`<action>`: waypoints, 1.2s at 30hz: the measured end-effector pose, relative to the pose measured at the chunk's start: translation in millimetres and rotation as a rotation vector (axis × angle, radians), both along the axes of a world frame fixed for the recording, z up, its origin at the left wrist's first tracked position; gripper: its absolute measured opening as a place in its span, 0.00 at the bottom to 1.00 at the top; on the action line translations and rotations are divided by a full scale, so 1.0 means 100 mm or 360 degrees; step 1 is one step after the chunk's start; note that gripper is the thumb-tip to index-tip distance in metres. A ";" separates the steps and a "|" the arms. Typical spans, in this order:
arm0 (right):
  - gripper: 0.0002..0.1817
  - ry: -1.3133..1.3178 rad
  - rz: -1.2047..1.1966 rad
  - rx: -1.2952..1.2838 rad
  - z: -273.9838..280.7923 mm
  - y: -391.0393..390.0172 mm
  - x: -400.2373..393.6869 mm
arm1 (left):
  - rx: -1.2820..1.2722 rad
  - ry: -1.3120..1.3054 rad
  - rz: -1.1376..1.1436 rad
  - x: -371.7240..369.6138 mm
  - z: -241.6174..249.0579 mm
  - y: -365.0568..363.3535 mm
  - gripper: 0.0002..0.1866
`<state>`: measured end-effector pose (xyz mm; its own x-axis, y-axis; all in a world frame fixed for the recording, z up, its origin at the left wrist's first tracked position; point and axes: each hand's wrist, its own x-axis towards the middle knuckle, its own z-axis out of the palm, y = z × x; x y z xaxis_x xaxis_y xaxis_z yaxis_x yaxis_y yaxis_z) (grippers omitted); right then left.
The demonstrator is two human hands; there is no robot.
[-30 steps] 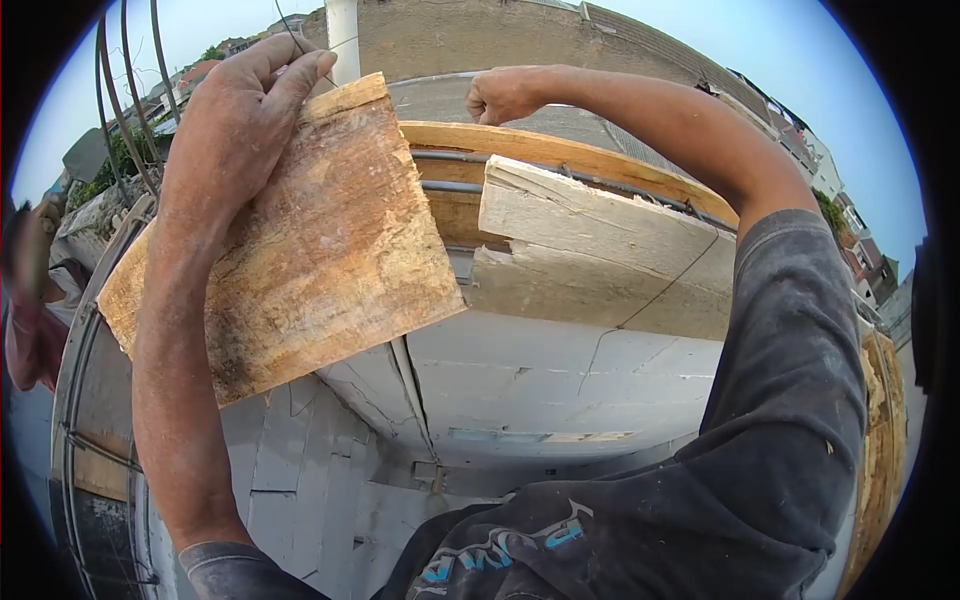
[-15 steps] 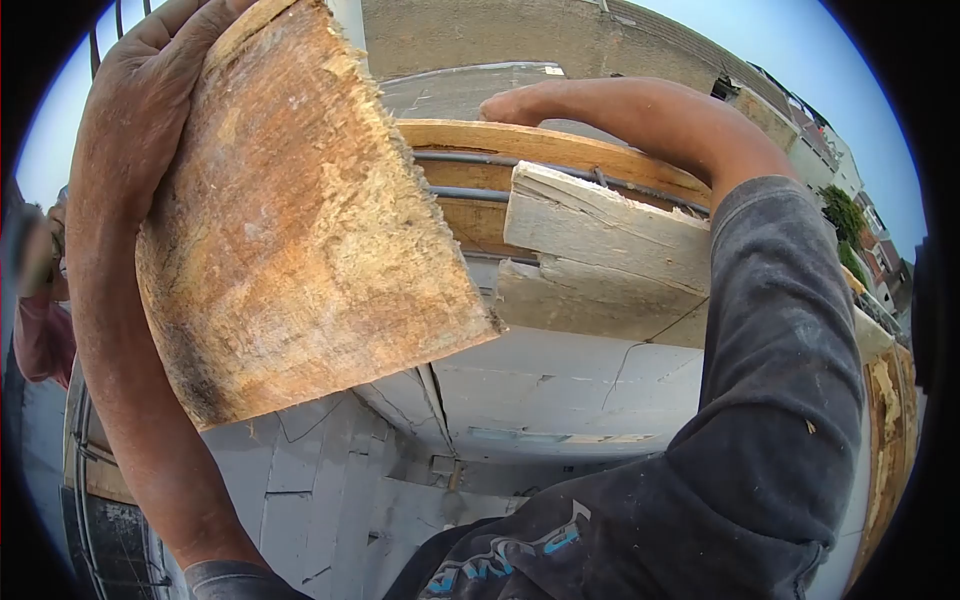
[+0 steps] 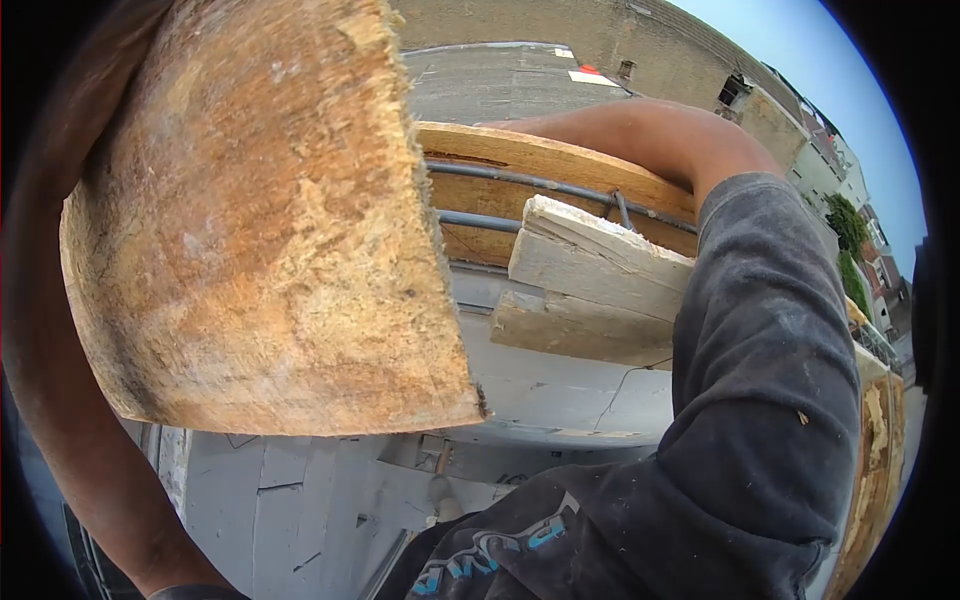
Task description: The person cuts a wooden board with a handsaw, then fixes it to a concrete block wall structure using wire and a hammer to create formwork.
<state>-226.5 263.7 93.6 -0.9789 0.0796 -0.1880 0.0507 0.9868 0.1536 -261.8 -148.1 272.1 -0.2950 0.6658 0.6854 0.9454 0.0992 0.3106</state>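
A large rough wooden board [image 3: 280,230] with a ragged right edge fills the upper left, close to the camera. My left hand [image 3: 115,45], shadowed and partly cut off by the view's edge, is closed on its upper left side. My right arm reaches over the far wooden plank [image 3: 560,155]. Little of my right hand [image 3: 515,125] shows at that plank's outer side, and its fingers are hidden. Between the planks run metal bars [image 3: 550,183]. Pale broken boards [image 3: 600,250] sit on the near side, beside my right sleeve.
Far below lies a grey floor [image 3: 300,500] with boards or panels. Behind the far plank are a grey roof surface [image 3: 480,85] and a rough wall [image 3: 520,25]. Wooden edging [image 3: 875,460] runs down the right side, with buildings and greenery beyond.
The large board has come closer and shifted left and down with my left hand. My right hand has slipped further out of sight behind the far plank. The person at far left is no longer visible.
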 end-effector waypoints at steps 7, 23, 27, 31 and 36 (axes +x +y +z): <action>0.13 -0.0041 -0.0143 -0.0013 -0.04 0.21 0.64 | -0.0174 0.0152 -0.0024 0.46 -0.37 0.08 0.19; 0.12 -0.0104 -0.0335 -0.0039 0.30 0.61 1.25 | -0.0370 0.0256 -0.0077 0.77 -0.16 0.41 0.18; 0.12 -0.0089 -0.0324 -0.0010 0.18 0.57 1.23 | -0.0399 0.0263 -0.0069 0.77 -0.19 0.42 0.18; 0.12 -0.0041 -0.0298 0.0065 0.04 0.48 1.00 | -0.0411 0.0296 -0.0082 0.79 -0.19 0.44 0.18; 0.12 0.0085 -0.0295 0.0258 -0.06 0.19 0.58 | -0.0461 0.0308 -0.0046 0.74 -0.25 0.48 0.18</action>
<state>-168.4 282.7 87.3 -0.9531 0.2835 -0.1063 0.2408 0.9225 0.3016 -187.5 -99.9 247.2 -0.1564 0.8470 0.5080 0.9877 0.1296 0.0879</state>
